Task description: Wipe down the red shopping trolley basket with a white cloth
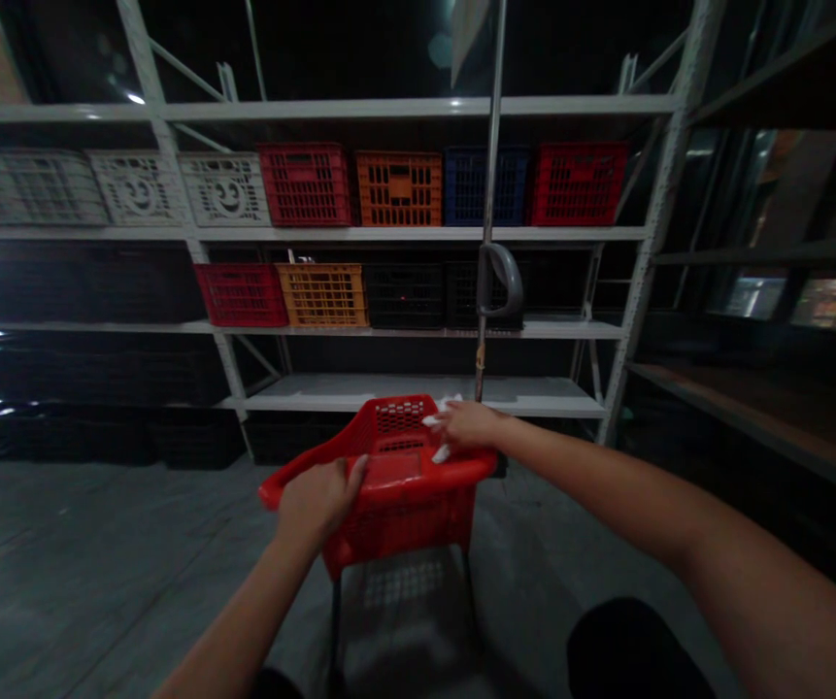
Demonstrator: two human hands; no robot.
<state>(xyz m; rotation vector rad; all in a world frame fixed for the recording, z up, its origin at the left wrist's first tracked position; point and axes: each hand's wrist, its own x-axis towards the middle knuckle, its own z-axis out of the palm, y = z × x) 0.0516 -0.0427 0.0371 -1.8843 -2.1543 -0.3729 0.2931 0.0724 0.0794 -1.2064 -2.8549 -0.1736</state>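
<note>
In front of me stands a red plastic shopping cart (418, 524) on thin dark legs. My left hand (319, 495) is closed around the left part of its handle, thumb on top. At the cart's right rim, my right hand (468, 425) is closed on a crumpled white cloth (441, 452), which could also be a paper wipe. The cloth touches the rim near the handle's right end. Part of the cart's meshed basket shows between my hands, and its lower inside is hidden.
A white metal shelving unit (418, 234) spans the background with red, orange, blue, black and white crates. An upright metal pole with a grey handle (506, 282) rises behind the cart. Dark shelves (759, 417) stand on the right. The floor (133, 563) is grey concrete.
</note>
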